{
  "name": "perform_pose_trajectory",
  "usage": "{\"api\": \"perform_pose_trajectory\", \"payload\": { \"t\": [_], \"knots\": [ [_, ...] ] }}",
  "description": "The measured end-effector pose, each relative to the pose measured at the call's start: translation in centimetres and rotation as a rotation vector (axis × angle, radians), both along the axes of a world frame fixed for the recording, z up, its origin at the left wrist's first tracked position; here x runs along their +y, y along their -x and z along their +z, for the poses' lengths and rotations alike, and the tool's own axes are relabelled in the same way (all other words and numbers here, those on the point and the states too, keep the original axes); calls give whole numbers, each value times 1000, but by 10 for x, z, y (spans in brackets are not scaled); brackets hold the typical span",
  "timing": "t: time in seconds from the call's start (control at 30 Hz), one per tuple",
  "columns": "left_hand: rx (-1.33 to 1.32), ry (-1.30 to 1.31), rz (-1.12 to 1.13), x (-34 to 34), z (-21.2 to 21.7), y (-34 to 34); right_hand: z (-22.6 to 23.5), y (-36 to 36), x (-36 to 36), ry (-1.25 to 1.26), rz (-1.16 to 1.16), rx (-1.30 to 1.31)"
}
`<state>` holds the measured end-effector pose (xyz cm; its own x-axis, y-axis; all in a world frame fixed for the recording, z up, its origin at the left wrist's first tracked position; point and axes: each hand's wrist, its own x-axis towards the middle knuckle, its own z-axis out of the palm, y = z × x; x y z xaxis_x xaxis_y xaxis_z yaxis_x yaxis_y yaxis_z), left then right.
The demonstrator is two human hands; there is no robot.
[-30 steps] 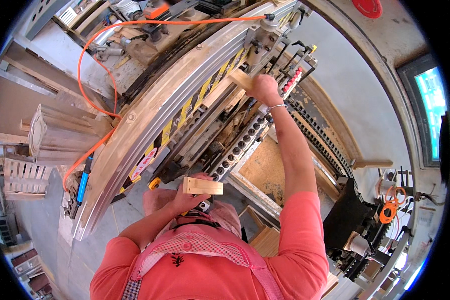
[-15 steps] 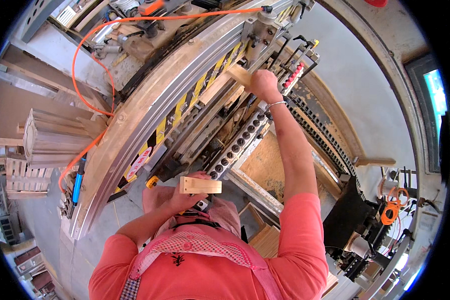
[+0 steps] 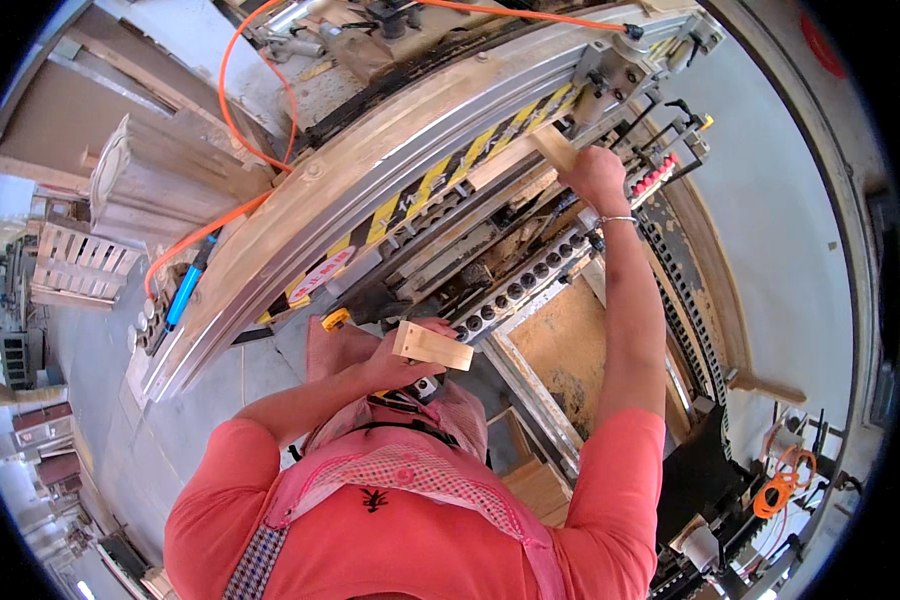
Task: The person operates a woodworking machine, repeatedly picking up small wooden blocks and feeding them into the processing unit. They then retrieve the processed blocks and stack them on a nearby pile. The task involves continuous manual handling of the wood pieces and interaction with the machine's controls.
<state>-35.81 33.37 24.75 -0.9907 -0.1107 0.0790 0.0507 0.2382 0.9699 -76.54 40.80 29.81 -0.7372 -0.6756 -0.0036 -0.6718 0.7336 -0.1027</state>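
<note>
My left hand (image 3: 391, 367) is closed round a short pale wooden block (image 3: 433, 347), held in front of my waist near the close end of the machine. Small dark marks show at one end of the block. My right arm reaches far forward, and my right hand (image 3: 597, 178) grips the end of another wooden piece (image 3: 552, 147) at the machine's far end. That piece meets a longer light wooden strip (image 3: 502, 164) lying along the machine bed. Its gripped end is hidden by my fingers.
A row of black round rollers (image 3: 515, 291) runs along the machine beside a yellow-black striped strip (image 3: 432, 195). Orange hose (image 3: 206, 227) crosses the curved-looking beam, with a blue air gun (image 3: 186, 290) at its near end. Black chains (image 3: 682, 300) lie to the right.
The whole view has shifted, so the machine and both hands sit further right in the picture. Both hands keep hold of their wooden pieces; the left one's block looks slightly turned.
</note>
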Motion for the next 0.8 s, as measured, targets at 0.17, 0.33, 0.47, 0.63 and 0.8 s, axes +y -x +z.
{"api": "perform_pose_trajectory", "payload": {
  "t": [0.17, 0.33, 0.47, 0.63, 0.8],
  "knots": [
    [66, 27, 25, 3, -11, -4, 2, -1, -3, -2, 46, 17],
    [40, -233, 37, 3, 15, -5, -1, 5, 2, -52, 58, 64],
    [123, -378, 195, 10, 30, -46, -8, 0, 2, -45, 107, 120],
    [57, -667, 523, -1, 36, -156, -8, -17, 4, 142, 196, 201],
    [-236, -813, 1083, -60, 13, -256, -13, -43, 48, 335, -20, 223]
  ]
}}
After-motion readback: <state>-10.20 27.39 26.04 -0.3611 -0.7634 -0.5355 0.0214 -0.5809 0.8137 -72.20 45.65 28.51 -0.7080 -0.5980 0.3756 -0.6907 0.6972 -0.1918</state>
